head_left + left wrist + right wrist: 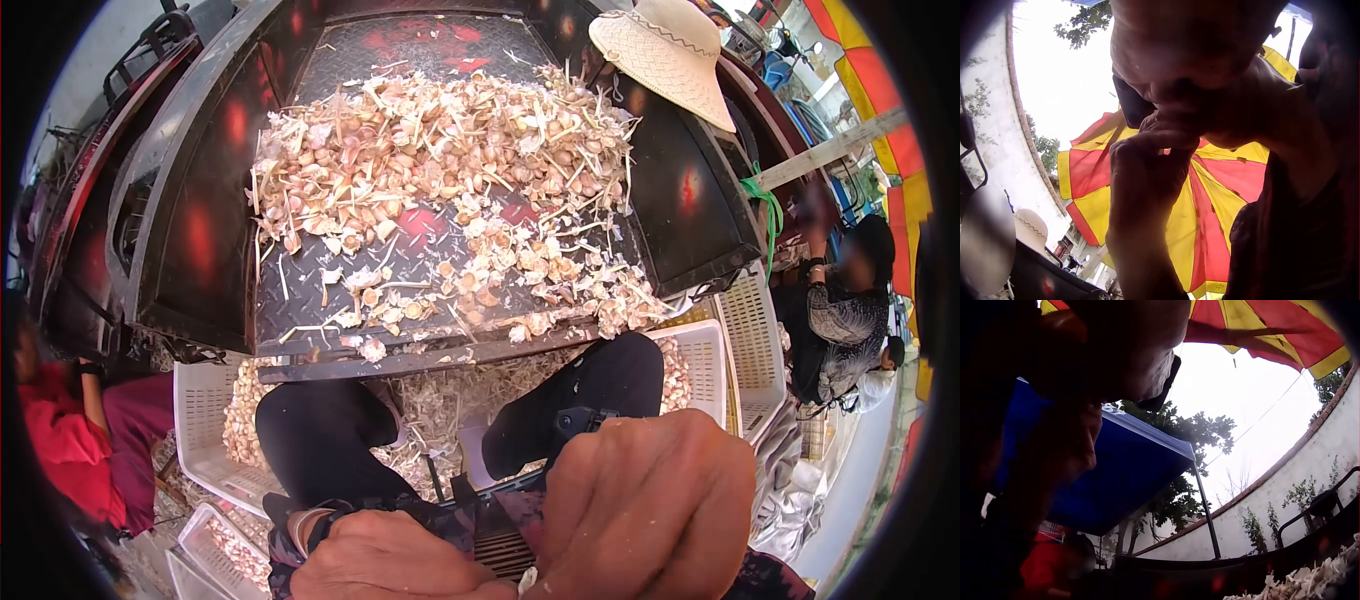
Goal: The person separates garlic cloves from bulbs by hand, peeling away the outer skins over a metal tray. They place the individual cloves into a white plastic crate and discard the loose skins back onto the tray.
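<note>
In the head view both hands are raised close to the camera, bent inward towards each other. The right hand [650, 500] is curled, knuckles up, with a small pale piece [527, 580] at its fingertips. Beside it the left hand [395, 565] shows its back; its fingertips are hidden, so its hold cannot be made out. Beyond the knees, a heap of garlic cloves [400, 160] with dry stalks and skins covers a dark metal tray [330, 60]. Looser peelings [540, 260] lie at its near edge. The wrist views show the hands dark, near the face.
White crates with cloves stand at the left [205, 400] and right [705, 350], below the tray. A straw hat [665, 55] rests on the tray's right wall. Other people sit at the left [75, 440] and right [850, 320]. Overhead are a red-yellow umbrella [1210, 212] and blue canopy [1116, 475].
</note>
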Available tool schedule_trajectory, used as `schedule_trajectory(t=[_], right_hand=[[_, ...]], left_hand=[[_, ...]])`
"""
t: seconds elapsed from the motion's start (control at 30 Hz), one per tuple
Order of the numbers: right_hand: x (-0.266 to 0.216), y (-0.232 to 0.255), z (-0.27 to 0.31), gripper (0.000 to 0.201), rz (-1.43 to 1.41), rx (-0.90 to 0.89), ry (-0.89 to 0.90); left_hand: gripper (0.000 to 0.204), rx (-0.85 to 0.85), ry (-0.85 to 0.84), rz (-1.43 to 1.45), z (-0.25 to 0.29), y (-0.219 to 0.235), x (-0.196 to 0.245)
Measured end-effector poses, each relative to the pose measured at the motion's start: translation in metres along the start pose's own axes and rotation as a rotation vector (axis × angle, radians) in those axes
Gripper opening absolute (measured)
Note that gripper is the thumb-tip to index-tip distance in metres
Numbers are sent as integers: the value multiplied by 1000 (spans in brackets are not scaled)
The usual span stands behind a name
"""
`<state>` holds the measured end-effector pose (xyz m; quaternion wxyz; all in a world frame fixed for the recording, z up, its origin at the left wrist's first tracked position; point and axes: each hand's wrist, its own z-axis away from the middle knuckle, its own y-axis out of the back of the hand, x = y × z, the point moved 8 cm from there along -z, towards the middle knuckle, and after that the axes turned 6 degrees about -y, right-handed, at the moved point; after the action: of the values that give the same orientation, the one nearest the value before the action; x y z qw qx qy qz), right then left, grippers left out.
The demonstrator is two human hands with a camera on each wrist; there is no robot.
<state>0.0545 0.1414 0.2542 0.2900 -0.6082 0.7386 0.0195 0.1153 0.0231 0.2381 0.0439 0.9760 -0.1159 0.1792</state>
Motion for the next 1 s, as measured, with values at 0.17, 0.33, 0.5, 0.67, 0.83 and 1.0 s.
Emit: schedule_trajectory(t=[0.17,0.33,0.5,0.67,0.83,1.0], right_hand=[[3,30,26,13,679,417,-294],[29,73,68,18,390,620,-639],[13,91,98,22,341,709,-716],[-17,100,134,23,622,769,-846],[-83,107,189,19,728,943,-803],[-188,124,290,16,909,1288,-703]], left_hand=[[35,-68,412,-228,7,16,-41],[22,277,881,-76,54,11,-94],[22,304,1094,146,72,-21,-122],[20,425,1198,443,94,-68,-148],[17,326,1431,723,122,-147,-173],[19,42,1382,892,131,-259,-195]])
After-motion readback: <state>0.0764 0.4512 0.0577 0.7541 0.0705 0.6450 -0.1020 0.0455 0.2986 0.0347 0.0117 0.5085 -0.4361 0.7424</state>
